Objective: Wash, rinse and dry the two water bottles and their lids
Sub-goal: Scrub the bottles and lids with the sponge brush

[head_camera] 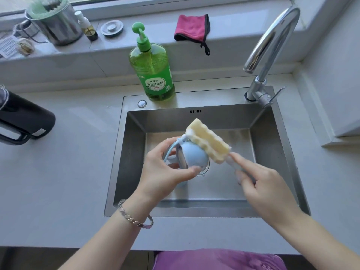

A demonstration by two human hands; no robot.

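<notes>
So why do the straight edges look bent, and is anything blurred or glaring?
Head view: the wide-angle lens bows the window ledge and splays the sink rim. Head view: the light is soft and even, with a bright streak of glare on the faucet. Head view: the steel canister at top left looks smeared, while the sponge brush and blue lid are fairly sharp.

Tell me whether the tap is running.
Off: no water falls from the tap spout, and the sink below shows no stream or splash.

Pale-blue domed lid tilts above the sink; black bottle lies on counter.
</notes>
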